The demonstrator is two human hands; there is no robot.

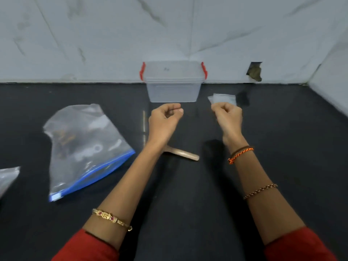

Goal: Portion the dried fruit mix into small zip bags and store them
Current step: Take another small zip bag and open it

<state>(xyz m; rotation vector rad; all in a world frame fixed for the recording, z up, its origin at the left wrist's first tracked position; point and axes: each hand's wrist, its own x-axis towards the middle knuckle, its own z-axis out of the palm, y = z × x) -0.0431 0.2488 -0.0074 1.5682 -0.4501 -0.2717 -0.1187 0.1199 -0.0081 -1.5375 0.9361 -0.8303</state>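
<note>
- Left hand (pixel 165 115): fingers (pixel 174 106) curled into a loose fist above the table (pixel 188 204), thumb laid against the forefinger; nothing visible in the grasp, though something small pinched there cannot be ruled out
- Right hand (pixel 227 114): fingers (pixel 219 107) curled inward, held just in front of the small zip bags (pixel 223 98); the view is blurred, so whether they pinch a bag edge cannot be told
- Small zip bags: a thin pale stack lying flat on the table, right of the box and near the wall; judged to be placed within reach of the right hand for taking one at a time
- Storage box (pixel 173 83): clear plastic, lid on, red clips (pixel 142 71) at both ends, standing against the wall straight ahead between the hands; appears empty, so storing is judged not yet begun
- Large zip bag (pixel 84 147): clear with a blue seal strip, lying slumped on the table well to the left, dark dried fruit mix (pixel 63 137) visible inside; the seal end points toward the person, judged convenient for opening
- Wooden spoon (pixel 181 153): lies on the table partly under the left forearm, handle toward the right; judged set ready for scooping
- A further clear plastic edge (pixel 8 176) shows at the far left; contents not discernible
- Assessment: portioning is at its start
</note>
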